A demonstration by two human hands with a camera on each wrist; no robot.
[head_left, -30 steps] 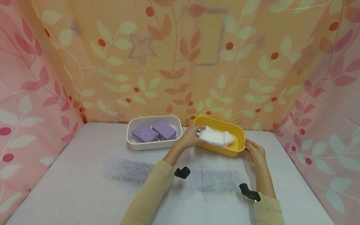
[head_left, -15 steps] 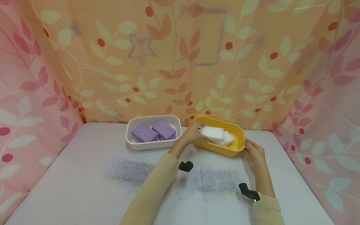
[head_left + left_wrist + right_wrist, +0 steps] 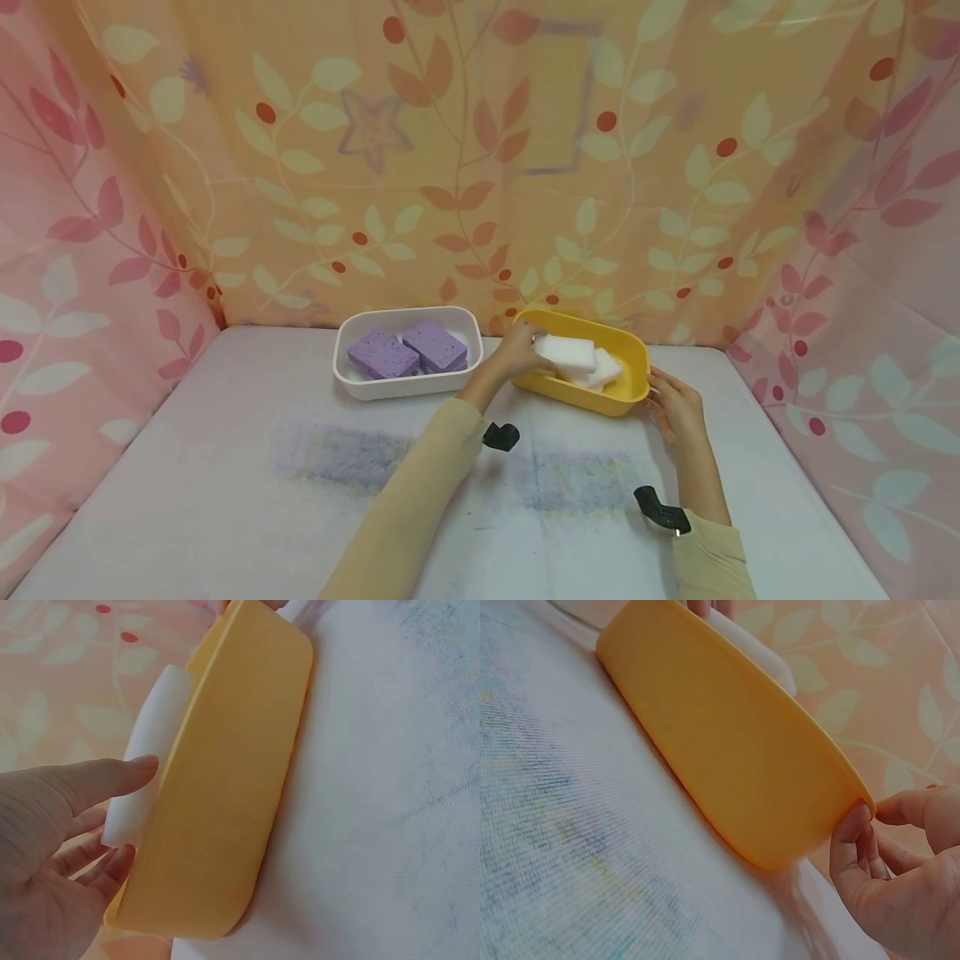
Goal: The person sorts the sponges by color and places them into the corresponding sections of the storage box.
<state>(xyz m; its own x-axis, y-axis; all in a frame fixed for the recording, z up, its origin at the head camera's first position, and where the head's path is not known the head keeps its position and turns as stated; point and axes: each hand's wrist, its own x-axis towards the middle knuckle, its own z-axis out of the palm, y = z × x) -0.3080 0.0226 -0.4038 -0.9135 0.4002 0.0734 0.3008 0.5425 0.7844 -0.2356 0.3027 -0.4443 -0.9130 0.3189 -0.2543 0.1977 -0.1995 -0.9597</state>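
My left hand (image 3: pixel 517 350) is at the left end of a white sponge (image 3: pixel 567 354) in the yellow tub (image 3: pixel 615 406). In the left wrist view, the thumb lies along the sponge (image 3: pixel 144 754) and the other fingers curl at its lower end; the sponge stands partly above the rim. Under it more white sponge (image 3: pixel 604 369) shows, one corner pointing right. My right hand (image 3: pixel 678 408) grips the tub's right end; in the right wrist view, thumb and fingers pinch the rim of the tub (image 3: pixel 742 750).
Left of the yellow tub stands a white tub (image 3: pixel 408 388) with several purple sponges (image 3: pixel 384 354). Both tubs are at the table's back edge, before a floral curtain (image 3: pixel 465 167). Bluish smudges (image 3: pixel 345 454) mark the white table cover (image 3: pixel 225 500).
The white sponge has gone from tilted to nearly level, shifting slightly with my left hand. My right hand stays on the tub's end. The whole view drifts slightly left.
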